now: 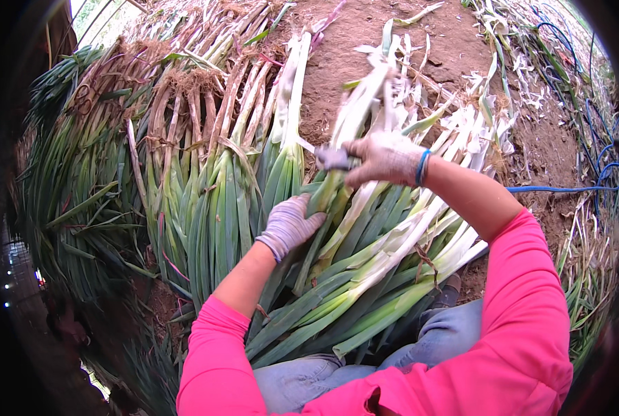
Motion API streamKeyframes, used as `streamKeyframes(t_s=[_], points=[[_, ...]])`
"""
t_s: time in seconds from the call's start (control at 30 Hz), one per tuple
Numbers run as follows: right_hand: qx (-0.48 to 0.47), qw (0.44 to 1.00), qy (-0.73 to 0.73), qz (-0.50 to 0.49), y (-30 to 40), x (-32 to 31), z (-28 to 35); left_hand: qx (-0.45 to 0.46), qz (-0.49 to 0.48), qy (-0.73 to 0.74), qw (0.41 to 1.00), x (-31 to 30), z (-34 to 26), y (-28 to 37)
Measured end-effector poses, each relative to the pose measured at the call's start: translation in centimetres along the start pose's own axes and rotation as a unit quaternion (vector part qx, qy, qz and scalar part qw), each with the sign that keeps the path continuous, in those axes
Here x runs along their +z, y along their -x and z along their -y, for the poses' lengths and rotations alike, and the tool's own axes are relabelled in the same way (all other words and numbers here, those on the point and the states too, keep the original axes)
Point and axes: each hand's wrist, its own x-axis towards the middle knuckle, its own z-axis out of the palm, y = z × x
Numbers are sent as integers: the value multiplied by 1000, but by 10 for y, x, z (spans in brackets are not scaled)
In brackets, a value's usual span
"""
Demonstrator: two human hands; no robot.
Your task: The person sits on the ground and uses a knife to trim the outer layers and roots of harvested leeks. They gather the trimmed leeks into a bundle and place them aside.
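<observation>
My left hand [291,223], in a striped knit glove, grips the green part of a long leek-like allium stalk [322,195] near the middle. Just up and right, my right hand [382,158], gloved with a blue band at the wrist, holds a small tool [333,157] by its greyish handle; a pale, blade-like part points up-left. The tool is blurred, so its exact kind is unclear. The stalk's white, rooted end is blurred beyond the right hand. Peeled white stalks [418,229] lie across green leaves [309,312] over my lap.
Unpeeled, rooted stalks [200,114] lie in a thick row at left, with darker green leaves [86,223] farther out. Bare soil [335,62] shows ahead. A blue cord [554,189] runs across the ground at right, beside scattered peelings [530,88] and dry leaves [585,260].
</observation>
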Motion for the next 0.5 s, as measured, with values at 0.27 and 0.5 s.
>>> streamKeyframes(t_s=[0.27, 0.5], points=[[43, 998, -15, -43, -8, 8, -17, 27, -337, 1, 941, 17, 58, -42], [-6, 1000, 6, 10, 13, 13, -1, -150, -154, -18, 976, -15, 47, -65]])
